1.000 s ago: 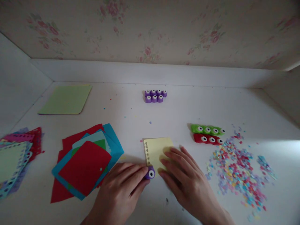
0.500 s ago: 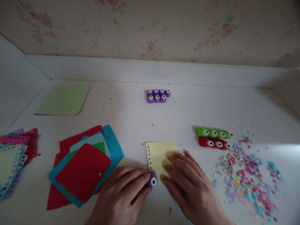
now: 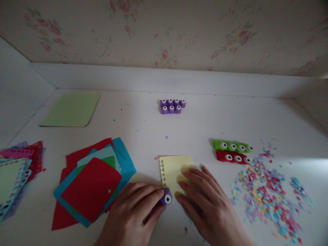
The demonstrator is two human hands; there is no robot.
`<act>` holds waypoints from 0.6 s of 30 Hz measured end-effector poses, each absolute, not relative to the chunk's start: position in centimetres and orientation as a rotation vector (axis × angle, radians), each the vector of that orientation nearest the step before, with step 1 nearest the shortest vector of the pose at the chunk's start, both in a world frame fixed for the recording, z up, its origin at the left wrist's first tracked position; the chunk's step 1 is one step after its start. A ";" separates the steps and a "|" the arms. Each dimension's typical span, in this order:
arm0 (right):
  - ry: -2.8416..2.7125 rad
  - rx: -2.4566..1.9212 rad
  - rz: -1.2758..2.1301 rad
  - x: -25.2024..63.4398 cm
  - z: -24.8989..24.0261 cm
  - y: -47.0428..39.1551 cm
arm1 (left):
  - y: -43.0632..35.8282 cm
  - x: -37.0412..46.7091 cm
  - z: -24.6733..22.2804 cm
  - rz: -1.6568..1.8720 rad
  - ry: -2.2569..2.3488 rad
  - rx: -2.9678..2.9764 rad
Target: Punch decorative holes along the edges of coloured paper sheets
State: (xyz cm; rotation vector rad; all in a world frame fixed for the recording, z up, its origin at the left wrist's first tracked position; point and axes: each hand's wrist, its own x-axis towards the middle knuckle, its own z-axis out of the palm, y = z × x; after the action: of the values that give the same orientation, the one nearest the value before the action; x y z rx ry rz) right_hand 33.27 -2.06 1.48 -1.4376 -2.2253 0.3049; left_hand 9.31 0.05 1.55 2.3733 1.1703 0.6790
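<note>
A purple craft punch [image 3: 167,197] with a white button top sits at the lower left edge of a pale yellow sheet of paper [image 3: 175,168]. My left hand [image 3: 137,208] is closed on the punch, gripping its left side between thumb and fingers. Down the sheet's left edge runs a row of small punched shapes, some of them stars. My right hand [image 3: 208,201] lies on the right part of the sheet with its fingers spread, holding nothing. Its fingertips touch the paper and cover part of it.
Purple punches [image 3: 171,107] stand in two rows at the back. Green punches [image 3: 232,146] and red punches [image 3: 232,156] lie right, beside scattered confetti [image 3: 269,191]. Coloured sheets [image 3: 91,189] overlap at left, near punched papers [image 3: 15,181]; a green paper stack [image 3: 70,110] is behind.
The whole view has shifted very slightly. Both hands, the punch and the yellow sheet keep their places relative to each other.
</note>
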 end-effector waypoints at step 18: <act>-2.181 -1.421 0.280 33.0 2.0 -2.3 | 1.0 12.2 3.6 0.556 1.382 2.142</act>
State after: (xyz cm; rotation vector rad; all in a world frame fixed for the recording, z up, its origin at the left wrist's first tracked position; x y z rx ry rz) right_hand 32.96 -2.32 2.01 -1.4205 -2.1807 0.2797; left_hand 12.19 1.00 3.61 2.1420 1.3817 0.5559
